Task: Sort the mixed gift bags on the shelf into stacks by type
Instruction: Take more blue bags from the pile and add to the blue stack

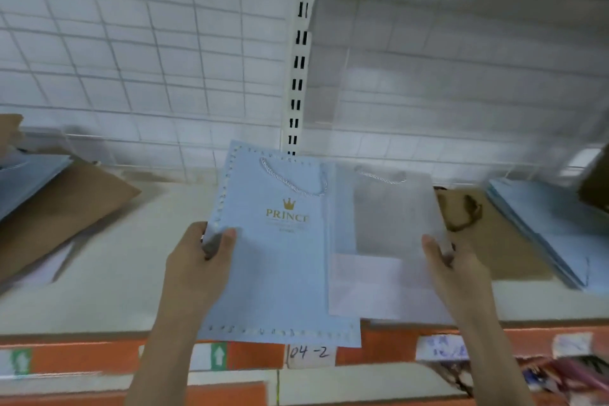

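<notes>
A light blue gift bag (pixel 280 260) printed with a gold crown and "PRINCE" is held flat above the shelf (pixel 131 273). My left hand (pixel 201 260) grips its left edge, thumb on top. Beside it on the right lies a translucent white bag (pixel 385 241) with a cord handle. My right hand (pixel 451 267) pinches that bag's right edge. A brown paper bag (pixel 494 241) lies under it to the right. Further right sits a stack of light blue bags (pixel 553 231).
At far left a brown bag (pixel 66 208) lies under more blue bags (pixel 26 181). A white slotted upright (pixel 298 59) and wire grid back the shelf. The orange shelf front (pixel 257 356) carries a label "04-2". An upper shelf overhangs at the right.
</notes>
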Motion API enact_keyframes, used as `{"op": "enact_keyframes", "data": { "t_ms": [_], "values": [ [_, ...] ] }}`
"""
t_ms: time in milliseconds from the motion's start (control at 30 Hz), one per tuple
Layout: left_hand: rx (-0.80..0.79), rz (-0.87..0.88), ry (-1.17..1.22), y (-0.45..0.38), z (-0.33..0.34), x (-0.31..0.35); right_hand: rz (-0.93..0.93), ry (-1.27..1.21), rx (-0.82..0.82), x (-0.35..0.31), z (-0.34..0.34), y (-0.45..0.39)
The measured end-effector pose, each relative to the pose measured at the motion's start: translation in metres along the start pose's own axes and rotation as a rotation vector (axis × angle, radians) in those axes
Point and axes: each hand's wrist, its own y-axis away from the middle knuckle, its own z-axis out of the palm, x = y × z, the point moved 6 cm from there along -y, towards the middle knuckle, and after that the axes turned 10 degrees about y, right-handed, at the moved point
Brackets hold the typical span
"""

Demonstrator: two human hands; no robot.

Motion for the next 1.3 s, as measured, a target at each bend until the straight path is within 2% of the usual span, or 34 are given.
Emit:
{"op": "enact_keyframes", "data": {
  "t_ms": [167, 300, 567, 700, 967, 1067, 1167, 1300],
  "values": [
    [0.115, -0.018, -0.090, -0.001, -0.017, 0.006, 0.043, 0.182, -0.050, 0.036, 0.003, -0.044],
    [0.158, -0.075, -0.085, -0.004, -0.034, 0.000, 0.005, 0.253, -0.108, 0.035, 0.020, -0.053],
    [0.007, -0.091, -0.077, -0.005, 0.009, 0.003, 0.022, 0.369, -0.016, 0.022, 0.030, -0.052],
    [0.017, -0.098, -0.045, -0.009, 0.025, 0.005, -0.065, 0.454, 0.035, 0.015, 0.031, -0.052],
    [0.012, -0.096, -0.022, 0.003, 0.101, 0.033, -0.264, 0.286, 0.080, 0.040, 0.001, -0.093],
    [0.034, -0.113, 0.027, 0.020, 0.145, 0.041, -0.360, 0.315, 0.109, 0.065, -0.022, -0.116],
    [0.075, -0.122, 0.097, 0.046, 0.190, 0.046, -0.436, 0.316, 0.068, 0.096, -0.048, -0.133],
    [0.124, -0.132, 0.152, 0.081, 0.243, 0.056, -0.515, 0.243, 0.080, 0.140, -0.082, -0.145]
  ]
}}
